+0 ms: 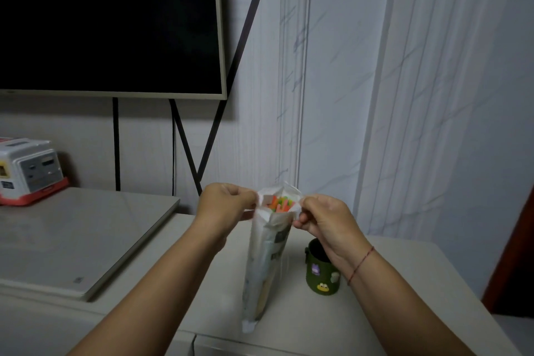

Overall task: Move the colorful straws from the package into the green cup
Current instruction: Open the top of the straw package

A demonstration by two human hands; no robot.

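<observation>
- Pinching the mouth of the package (267, 263) at 9 o'clock with the left hand (224, 205), fingers curled.
- Gripping the opposite lip at 3 o'clock with the right hand (323, 220).
- Inside the opened top: orange and green straws (279, 203), seemingly upright, blurred.
- At 3 o'clock of the package, just beside: green cup (320, 272), on the counter (202, 283).

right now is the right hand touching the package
Touching: the head view shows the right hand pinching the open top edge of the package.

Bare forearms; thin red string bracelet (361, 264) on R wrist
</observation>
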